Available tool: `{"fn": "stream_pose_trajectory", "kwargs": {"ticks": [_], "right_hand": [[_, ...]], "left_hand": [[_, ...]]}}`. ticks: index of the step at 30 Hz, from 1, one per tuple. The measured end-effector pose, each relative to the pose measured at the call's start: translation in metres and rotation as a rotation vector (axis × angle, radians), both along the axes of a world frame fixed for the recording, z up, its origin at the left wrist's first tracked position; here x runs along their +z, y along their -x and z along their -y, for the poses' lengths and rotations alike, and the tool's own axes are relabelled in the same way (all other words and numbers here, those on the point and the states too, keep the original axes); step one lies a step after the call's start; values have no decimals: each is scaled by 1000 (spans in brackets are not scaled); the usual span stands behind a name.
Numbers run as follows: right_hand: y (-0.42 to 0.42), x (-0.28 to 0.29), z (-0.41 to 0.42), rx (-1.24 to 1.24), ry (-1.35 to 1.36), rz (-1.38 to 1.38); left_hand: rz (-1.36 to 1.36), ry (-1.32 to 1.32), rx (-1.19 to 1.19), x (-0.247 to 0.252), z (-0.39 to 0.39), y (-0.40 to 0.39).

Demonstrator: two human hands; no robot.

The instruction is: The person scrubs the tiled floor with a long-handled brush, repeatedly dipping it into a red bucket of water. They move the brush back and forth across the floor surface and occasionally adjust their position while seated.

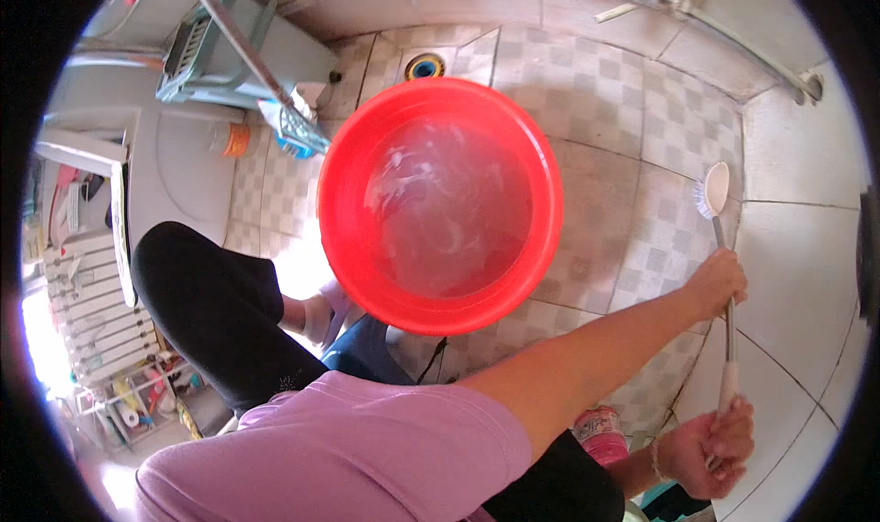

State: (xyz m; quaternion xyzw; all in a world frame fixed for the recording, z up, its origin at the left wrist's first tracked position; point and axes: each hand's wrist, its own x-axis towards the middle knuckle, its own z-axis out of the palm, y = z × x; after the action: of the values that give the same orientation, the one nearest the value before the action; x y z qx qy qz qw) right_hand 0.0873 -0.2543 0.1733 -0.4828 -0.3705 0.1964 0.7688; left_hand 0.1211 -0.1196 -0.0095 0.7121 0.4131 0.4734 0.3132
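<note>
A long-handled scrub brush (731,336) is held along the tiled wall on the right, its white head (718,188) pointing up the picture and its pale bristles facing left. My left hand (713,285) reaches across and is closed around the brush's grey shaft. Lower down, my right hand (711,446), with a bracelet at the wrist, grips the end of the handle. Before me stands a round red plastic basin (543,247), holding cloudy water (447,212) with streaks of foam. Both hands are apart from the basin, to its right.
Behind the basin is a floor drain (424,68). A mop or broom handle (240,41) leans at upper left beside a grey-green plastic bin (275,48). A pink-lidded container (600,432) is near my right leg. Pipes (742,44) run along the wall.
</note>
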Motion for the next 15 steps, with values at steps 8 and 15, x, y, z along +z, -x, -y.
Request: {"fn": "stream_pose_trajectory", "kwargs": {"ticks": [8, 15], "right_hand": [[-29, -13, 11, 816, 9, -534], [-2, 10, 12, 204, -39, 212]], "left_hand": [[-149, 43, 430, 8, 56, 131], [-368, 92, 161, 23, 31, 51]]}}
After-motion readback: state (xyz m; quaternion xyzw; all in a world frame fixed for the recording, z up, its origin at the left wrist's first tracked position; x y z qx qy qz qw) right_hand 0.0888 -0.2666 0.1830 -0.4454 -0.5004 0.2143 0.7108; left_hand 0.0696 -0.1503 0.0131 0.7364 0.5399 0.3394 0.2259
